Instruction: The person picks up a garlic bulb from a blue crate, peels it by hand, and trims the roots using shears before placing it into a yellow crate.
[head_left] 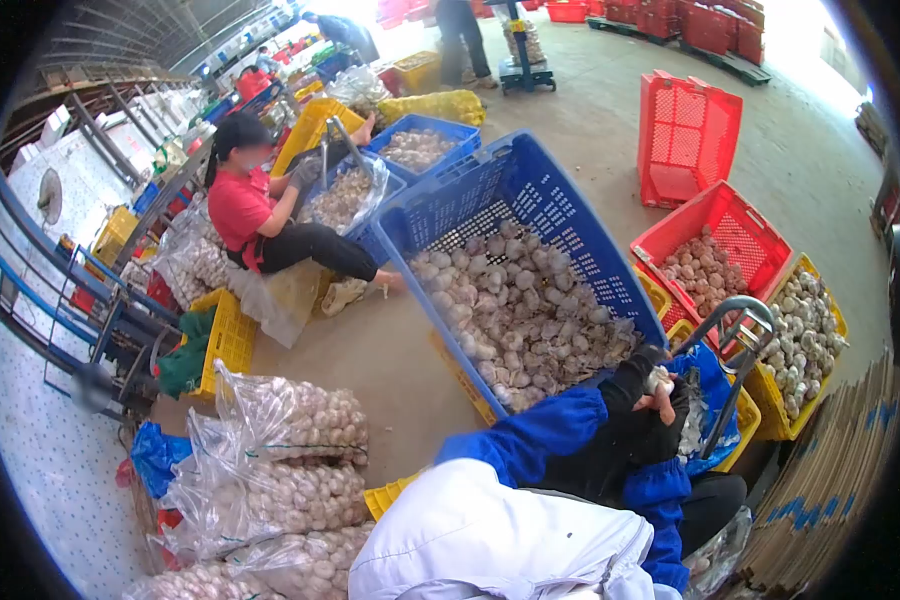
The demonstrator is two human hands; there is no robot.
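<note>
Garlic bulb (659,379): between the hands, axis unreadable (fingers cover it).
Left hand (638,366): closed on it, nearer crate.
Right hand (666,408): closed likewise.
Blue crate (595,258): left of hands.

We wear a pale, whitish garment (500,530) with a seam, and bright blue sleeves (545,432) gathered at the cuffs. Black fabric (620,388) shows beyond them, and our trousers (715,500) are black.
</note>
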